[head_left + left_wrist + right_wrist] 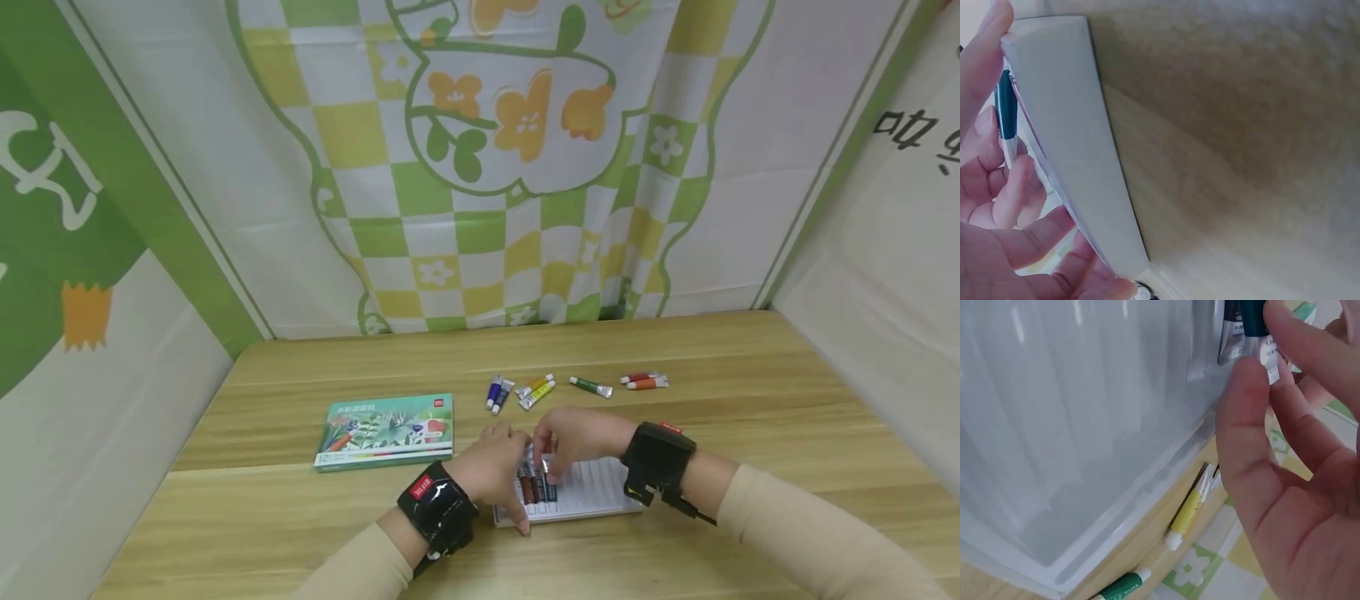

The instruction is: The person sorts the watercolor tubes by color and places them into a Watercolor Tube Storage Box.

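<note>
A white ribbed plastic tray (600, 487) lies near the table's front, its left part holding several paint tubes, brown (528, 490) and dark ones among them. My left hand (489, 468) grips the tray's left end, thumb at the near edge and fingers at the far one. Over the tray, my right hand (583, 433) pinches a dark teal paint tube (1252, 317) between thumb and fingers. In the left wrist view that teal tube (1005, 106) shows just past the tray's side wall (1066, 125). Whether it touches the tray floor is hard to tell.
Behind the tray lie loose paint tubes: blue (494, 392), yellow (537, 394), green (591, 387) and red-orange (647, 383). A teal paint box (386, 429) lies to the left. Patterned curtain (480, 250) closes off the table's back edge.
</note>
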### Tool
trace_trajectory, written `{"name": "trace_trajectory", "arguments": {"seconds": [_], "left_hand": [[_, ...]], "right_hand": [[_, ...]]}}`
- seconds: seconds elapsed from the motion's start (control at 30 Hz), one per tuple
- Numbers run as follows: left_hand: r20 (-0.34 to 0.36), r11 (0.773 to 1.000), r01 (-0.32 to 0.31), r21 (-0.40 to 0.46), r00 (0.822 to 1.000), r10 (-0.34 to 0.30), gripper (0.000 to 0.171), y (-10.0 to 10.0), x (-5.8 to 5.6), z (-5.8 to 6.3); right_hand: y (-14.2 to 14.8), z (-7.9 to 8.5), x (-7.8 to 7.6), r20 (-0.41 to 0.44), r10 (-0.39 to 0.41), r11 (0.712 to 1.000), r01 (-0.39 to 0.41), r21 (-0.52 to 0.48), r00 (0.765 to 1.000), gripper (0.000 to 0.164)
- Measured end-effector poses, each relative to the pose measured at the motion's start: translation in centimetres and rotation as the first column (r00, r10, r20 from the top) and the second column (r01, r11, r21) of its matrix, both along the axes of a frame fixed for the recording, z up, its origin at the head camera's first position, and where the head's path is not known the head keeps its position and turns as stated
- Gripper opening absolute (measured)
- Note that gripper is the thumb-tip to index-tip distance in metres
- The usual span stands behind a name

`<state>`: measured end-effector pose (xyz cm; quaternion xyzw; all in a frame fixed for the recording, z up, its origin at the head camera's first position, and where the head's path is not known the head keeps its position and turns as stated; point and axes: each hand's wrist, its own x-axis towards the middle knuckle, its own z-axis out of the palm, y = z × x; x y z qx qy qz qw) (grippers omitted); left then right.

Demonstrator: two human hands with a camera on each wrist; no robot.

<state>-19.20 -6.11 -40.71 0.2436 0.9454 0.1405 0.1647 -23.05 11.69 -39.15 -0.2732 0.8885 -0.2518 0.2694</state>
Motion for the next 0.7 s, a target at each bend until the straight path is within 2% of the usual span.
{"name": "trace_trajectory", "arguments": {"seconds": [0.13, 0.37, 0.7], "left_hand": [[-0.001, 1.000, 0.002, 0.012, 1.000, -0.002, 0.110, 0.0, 0.0, 0.0], [0.007, 1.000, -0.009, 0.006, 1.000, 0.009, 0.114, 0.0, 0.0, 0.0], [0.009, 1.000, -0.001, 0.018, 1.000, 0.001, 0.111, -0.1, 0.1, 0.2]], "right_hand": [[0.1, -0.2, 0.3, -0.043, 0.006, 1.000, -0.006, 0.001, 0.999, 0.024], [0.4, -0.6, 0.6, -0.056, -0.008, 1.000, 0.008, 0.002, 0.998, 0.024], [0.1, -0.3, 1.9, -0.095, -0.001, 1.000, 0.001, 0.004, 0.996, 0.031]]}}
